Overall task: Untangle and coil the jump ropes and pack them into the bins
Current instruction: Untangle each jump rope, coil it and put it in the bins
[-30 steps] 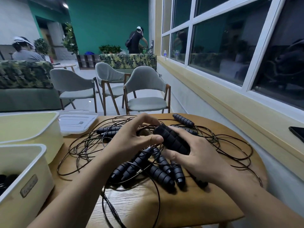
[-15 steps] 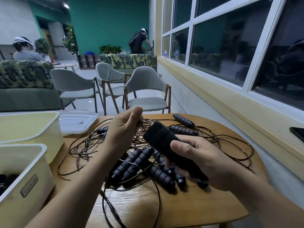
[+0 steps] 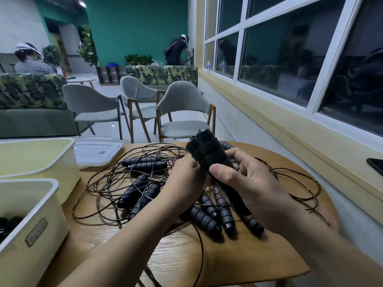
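A tangle of thin dark jump rope cords (image 3: 116, 183) and several black ribbed handles (image 3: 204, 219) lies on the round wooden table (image 3: 238, 259). My right hand (image 3: 246, 183) grips a pair of black handles (image 3: 209, 154), raised upright above the pile. My left hand (image 3: 184, 183) is against the same handles from the left, its fingers hidden behind them. Two cream bins stand at the left: the near bin (image 3: 31, 235) holds something dark, the far bin (image 3: 41, 160) shows no contents.
A white lid (image 3: 97, 150) lies behind the far bin. Three grey chairs (image 3: 182, 112) stand beyond the table. A window ledge (image 3: 310, 141) runs along the right with a dark phone (image 3: 376, 165) on it. Two people are far back.
My right hand has lifted the pair of handles from the pile and tipped them upright. My left hand has moved right from the cords to meet them.
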Action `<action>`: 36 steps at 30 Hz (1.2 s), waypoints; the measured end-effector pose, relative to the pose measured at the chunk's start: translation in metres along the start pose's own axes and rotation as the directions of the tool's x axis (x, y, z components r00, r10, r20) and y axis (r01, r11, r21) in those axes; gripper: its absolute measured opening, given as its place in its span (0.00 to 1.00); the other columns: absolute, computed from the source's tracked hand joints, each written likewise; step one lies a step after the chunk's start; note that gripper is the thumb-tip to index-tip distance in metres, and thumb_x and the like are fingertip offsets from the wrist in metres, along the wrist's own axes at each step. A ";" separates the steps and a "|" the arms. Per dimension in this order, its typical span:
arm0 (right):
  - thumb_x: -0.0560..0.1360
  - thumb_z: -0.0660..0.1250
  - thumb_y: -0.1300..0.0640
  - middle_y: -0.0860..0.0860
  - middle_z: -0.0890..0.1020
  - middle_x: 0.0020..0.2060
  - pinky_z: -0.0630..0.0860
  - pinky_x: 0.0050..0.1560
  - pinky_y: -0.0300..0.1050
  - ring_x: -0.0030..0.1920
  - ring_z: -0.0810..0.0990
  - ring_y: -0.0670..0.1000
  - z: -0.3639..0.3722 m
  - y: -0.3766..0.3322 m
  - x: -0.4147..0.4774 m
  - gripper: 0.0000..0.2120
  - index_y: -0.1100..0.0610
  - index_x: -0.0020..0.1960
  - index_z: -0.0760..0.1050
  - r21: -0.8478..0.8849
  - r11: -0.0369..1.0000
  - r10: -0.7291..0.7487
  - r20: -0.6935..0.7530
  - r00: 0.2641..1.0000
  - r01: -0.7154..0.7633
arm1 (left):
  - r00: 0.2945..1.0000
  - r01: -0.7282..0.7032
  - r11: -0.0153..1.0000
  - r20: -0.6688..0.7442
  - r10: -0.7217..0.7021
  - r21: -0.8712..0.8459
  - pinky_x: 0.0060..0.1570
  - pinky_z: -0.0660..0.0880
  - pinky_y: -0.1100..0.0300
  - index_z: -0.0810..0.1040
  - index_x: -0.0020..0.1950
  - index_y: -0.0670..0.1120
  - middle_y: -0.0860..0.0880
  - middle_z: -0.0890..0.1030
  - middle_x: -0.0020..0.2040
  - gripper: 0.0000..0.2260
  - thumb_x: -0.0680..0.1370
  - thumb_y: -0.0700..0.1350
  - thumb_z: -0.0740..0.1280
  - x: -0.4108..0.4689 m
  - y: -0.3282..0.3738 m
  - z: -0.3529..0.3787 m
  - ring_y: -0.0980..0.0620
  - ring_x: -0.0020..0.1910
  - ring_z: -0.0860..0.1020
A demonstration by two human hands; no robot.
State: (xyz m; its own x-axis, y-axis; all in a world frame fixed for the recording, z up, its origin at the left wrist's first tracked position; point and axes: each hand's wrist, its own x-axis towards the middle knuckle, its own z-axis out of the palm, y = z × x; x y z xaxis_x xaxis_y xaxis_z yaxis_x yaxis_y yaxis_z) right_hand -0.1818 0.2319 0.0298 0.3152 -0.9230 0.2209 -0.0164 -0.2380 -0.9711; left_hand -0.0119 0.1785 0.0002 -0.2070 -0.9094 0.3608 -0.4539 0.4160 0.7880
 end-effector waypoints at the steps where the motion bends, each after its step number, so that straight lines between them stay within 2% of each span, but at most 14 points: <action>1: 0.73 0.77 0.43 0.55 0.89 0.47 0.77 0.49 0.47 0.43 0.86 0.48 -0.001 0.001 0.001 0.25 0.54 0.64 0.77 -0.020 1.000 -0.010 -0.027 1.000 0.010 | 0.999 -0.007 0.994 0.044 0.003 0.111 0.45 0.81 0.44 0.79 0.47 0.47 0.47 0.83 0.41 0.12 0.73 0.50 0.60 0.001 0.001 0.000 0.40 0.45 0.82; 3: 0.69 0.77 0.39 0.54 0.89 0.49 0.80 0.59 0.55 0.50 0.88 0.51 -0.004 0.003 0.005 0.31 0.51 0.67 0.75 -0.066 0.998 -0.002 -0.081 0.997 -0.003 | 0.992 0.005 0.947 0.115 -0.044 0.320 0.40 0.75 0.54 0.76 0.46 0.48 0.51 0.80 0.39 0.10 0.76 0.51 0.59 0.003 0.004 -0.001 0.42 0.43 0.79; 5: 0.68 0.79 0.37 0.51 0.89 0.51 0.80 0.66 0.60 0.54 0.88 0.51 -0.009 0.002 0.008 0.29 0.46 0.66 0.78 -0.158 0.985 0.050 -0.096 0.994 -0.065 | 0.990 -0.025 0.855 0.134 -0.053 0.517 0.37 0.67 0.55 0.71 0.42 0.50 0.51 0.74 0.37 0.08 0.81 0.47 0.60 0.002 0.010 -0.003 0.42 0.40 0.76; 7: 0.69 0.78 0.37 0.51 0.89 0.48 0.80 0.61 0.57 0.50 0.87 0.50 -0.013 0.001 0.009 0.23 0.49 0.58 0.85 -0.210 0.970 0.117 -0.040 0.992 -0.123 | 0.986 -0.020 0.820 0.146 -0.079 0.572 0.37 0.64 0.54 0.68 0.37 0.49 0.51 0.71 0.33 0.14 0.83 0.47 0.60 -0.003 0.015 -0.006 0.42 0.38 0.74; 10: 0.70 0.76 0.39 0.53 0.85 0.42 0.73 0.50 0.53 0.42 0.80 0.52 -0.016 0.000 0.010 0.20 0.54 0.52 0.87 -0.151 0.968 0.202 -0.008 0.979 -0.200 | 0.984 -0.028 0.821 0.161 -0.078 0.570 0.36 0.64 0.51 0.67 0.34 0.49 0.51 0.70 0.30 0.19 0.85 0.51 0.58 -0.008 0.017 -0.007 0.43 0.36 0.73; 14: 0.69 0.79 0.41 0.56 0.89 0.53 0.78 0.60 0.55 0.54 0.87 0.56 -0.017 0.007 0.009 0.23 0.53 0.59 0.86 -0.087 0.973 0.212 -0.037 0.977 -0.214 | 0.981 -0.067 0.832 0.189 -0.046 0.550 0.38 0.69 0.49 0.71 0.38 0.47 0.48 0.73 0.32 0.17 0.85 0.51 0.57 -0.009 0.016 -0.008 0.40 0.39 0.77; 16: 0.71 0.79 0.46 0.59 0.87 0.50 0.77 0.51 0.49 0.47 0.84 0.54 -0.020 0.008 0.009 0.21 0.55 0.60 0.85 0.005 0.972 0.233 -0.008 0.972 -0.233 | 0.977 -0.088 0.838 0.209 -0.032 0.539 0.38 0.69 0.48 0.69 0.37 0.47 0.46 0.74 0.33 0.18 0.86 0.51 0.57 -0.009 0.013 -0.007 0.40 0.38 0.76; 18: 0.73 0.79 0.50 0.57 0.84 0.44 0.77 0.40 0.42 0.40 0.80 0.52 -0.024 0.006 0.007 0.21 0.60 0.61 0.83 0.100 0.964 0.243 0.052 0.969 -0.248 | 0.978 -0.096 0.859 0.209 -0.013 0.503 0.36 0.69 0.49 0.70 0.38 0.47 0.46 0.77 0.34 0.18 0.86 0.50 0.57 -0.011 0.012 -0.008 0.44 0.37 0.76; 21: 0.74 0.79 0.50 0.54 0.83 0.43 0.75 0.33 0.38 0.37 0.79 0.49 -0.028 0.005 0.006 0.21 0.61 0.62 0.84 0.179 0.959 0.215 0.045 0.975 -0.220 | 0.980 -0.117 0.892 0.197 0.032 0.438 0.32 0.63 0.62 0.71 0.37 0.51 0.51 0.76 0.31 0.19 0.88 0.52 0.56 -0.012 0.013 -0.011 0.58 0.31 0.73; 23: 0.74 0.77 0.48 0.53 0.85 0.45 0.73 0.30 0.36 0.36 0.76 0.48 -0.031 0.006 0.008 0.23 0.62 0.63 0.84 0.222 0.954 0.205 0.000 0.979 -0.200 | 0.978 -0.128 0.905 0.206 0.046 0.406 0.32 0.62 0.65 0.72 0.37 0.51 0.54 0.74 0.29 0.21 0.88 0.54 0.56 -0.013 0.014 -0.011 0.62 0.30 0.73; 26: 0.74 0.75 0.48 0.61 0.86 0.56 0.71 0.28 0.36 0.36 0.74 0.48 -0.038 0.009 0.014 0.25 0.63 0.65 0.82 0.257 0.954 0.181 -0.081 0.980 -0.155 | 0.973 -0.113 0.911 0.230 0.021 0.396 0.32 0.63 0.62 0.75 0.37 0.50 0.54 0.74 0.29 0.23 0.88 0.57 0.55 -0.013 0.013 -0.012 0.60 0.30 0.72; 28: 0.75 0.75 0.49 0.63 0.85 0.60 0.71 0.28 0.37 0.35 0.76 0.47 -0.042 0.007 0.015 0.24 0.61 0.66 0.80 0.239 0.962 0.166 -0.137 0.976 -0.130 | 0.971 -0.128 0.912 0.235 0.036 0.389 0.32 0.63 0.62 0.76 0.39 0.50 0.58 0.76 0.29 0.22 0.88 0.57 0.56 -0.013 0.013 -0.015 0.60 0.31 0.73; 31: 0.76 0.75 0.55 0.59 0.88 0.53 0.76 0.31 0.35 0.33 0.82 0.44 -0.043 0.003 0.013 0.22 0.52 0.70 0.78 0.159 0.979 0.157 -0.205 0.966 -0.125 | 0.962 -0.235 0.891 0.228 0.154 0.390 0.32 0.66 0.59 0.76 0.40 0.50 0.55 0.78 0.31 0.17 0.86 0.55 0.63 -0.014 0.013 -0.023 0.56 0.32 0.75; 36: 0.67 0.80 0.44 0.45 0.90 0.50 0.80 0.46 0.34 0.51 0.89 0.44 -0.046 -0.002 0.007 0.25 0.35 0.64 0.83 -0.228 0.950 0.195 -0.106 0.975 -0.214 | 0.952 -0.288 0.903 0.195 0.235 0.318 0.29 0.66 0.60 0.74 0.36 0.56 0.55 0.76 0.30 0.15 0.82 0.56 0.71 -0.017 0.014 -0.039 0.56 0.28 0.72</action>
State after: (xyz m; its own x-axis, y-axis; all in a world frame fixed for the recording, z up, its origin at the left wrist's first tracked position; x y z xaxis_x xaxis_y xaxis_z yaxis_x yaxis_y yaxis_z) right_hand -0.2233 0.2122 0.0369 0.2033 -0.9784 0.0361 -0.2991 -0.0972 -0.9493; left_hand 0.0193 0.2004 0.0249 -0.4729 -0.7684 0.4312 -0.6257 0.6374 0.4497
